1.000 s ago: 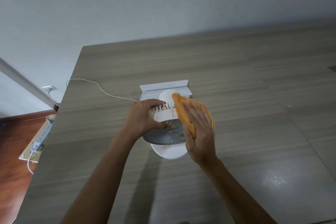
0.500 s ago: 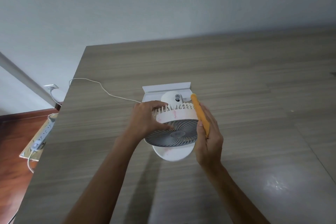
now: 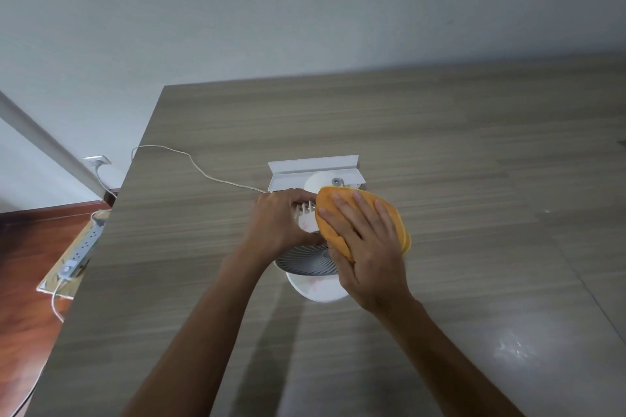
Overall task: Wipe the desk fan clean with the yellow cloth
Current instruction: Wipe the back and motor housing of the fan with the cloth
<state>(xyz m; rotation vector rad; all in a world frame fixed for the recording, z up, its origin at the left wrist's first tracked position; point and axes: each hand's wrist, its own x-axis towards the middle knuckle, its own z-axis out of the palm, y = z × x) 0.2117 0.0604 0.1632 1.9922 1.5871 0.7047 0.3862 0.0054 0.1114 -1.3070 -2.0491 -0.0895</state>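
We have the desk fan (image 3: 310,259) standing toward the left edge of the bench (image 3: 474,152), roughly midway between its far and near edges, with its grey grille facing us and its round white base nearest us. Our left hand (image 3: 281,225) is clamped on the left side of the fan's white housing, its fingers (image 3: 298,197) curled over the ribbed top rim. Our right hand (image 3: 367,249) lies flat with its fingers spread, pressing the yellow cloth (image 3: 399,217) down over the top and right side of the housing; the hand is not clenched around the cloth but pins it against the fan. The cloth's long axis runs from the far left, by the fan's hinge, toward the near right.

What matters for the coming stroke, as we judge it, is that the unwiped grille and the stained base lie below and nearer to us than the cloth, so the right hand would need to draw toward us while the left keeps the fan steady. A white bracket (image 3: 313,167) sits just behind the fan, and a thin cable (image 3: 189,159) trails from there over the bench's left edge.
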